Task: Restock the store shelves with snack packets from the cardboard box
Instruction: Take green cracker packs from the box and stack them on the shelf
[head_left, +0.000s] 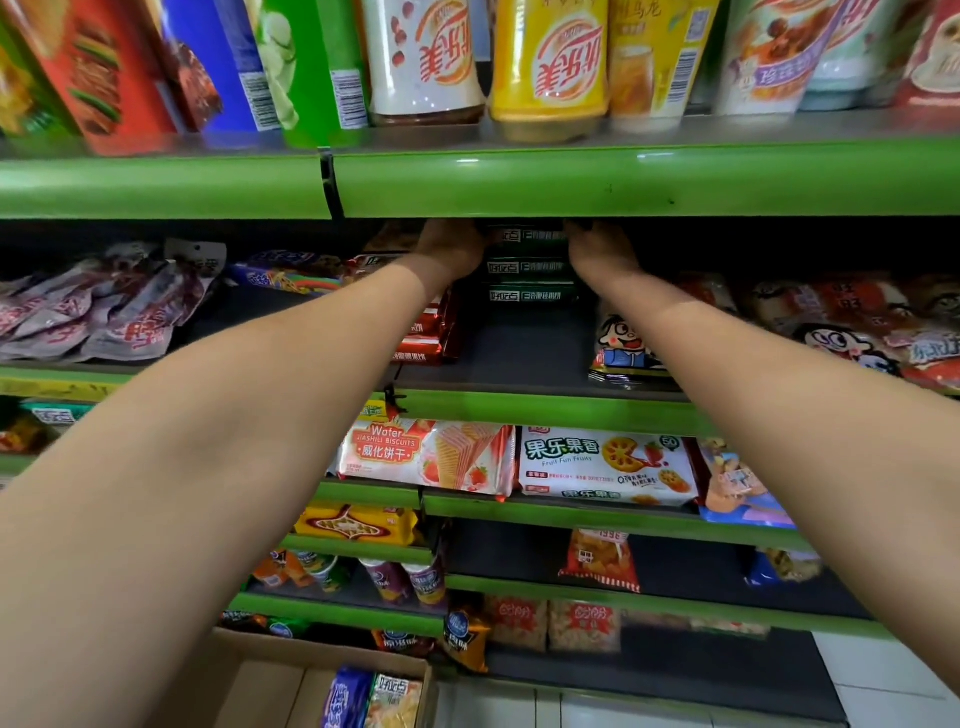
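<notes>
Both arms reach fwd into the 2nd shelf (519, 358) under the green shelf edge (623, 179). Left hand (452, 247) sits on the left side of a stack of dark green packets (530, 267), right hand (602, 249) on the right side, so the stack is between the two hands, well back on the shelf. Fingers of both hands are hidden by the shelf edge & shadow, can't tell if they grasp the top packet or just press against it. Three green packets show, stacked flat w/ white label text facing out. Just left of the stack: red packets (423, 338), partly behind the left forearm. Right of it: a bag w/ a cartoon face (623, 345), standing near the shelf front. Far left on same shelf: pale purple-red pouches (104, 306) in a loose pile. Shelf above carries bottles, white (423, 57) & yellow (548, 62), plus tall boxes. Shelf below has a wafer biscuit pack (421, 454) beside a white fruit biscuit pack (605, 465). Cardboard box (270, 675) sits on the floor at bottom, open, w/ a blue packet (345, 696) & a yellowish packet (395, 701) inside at its right end
</notes>
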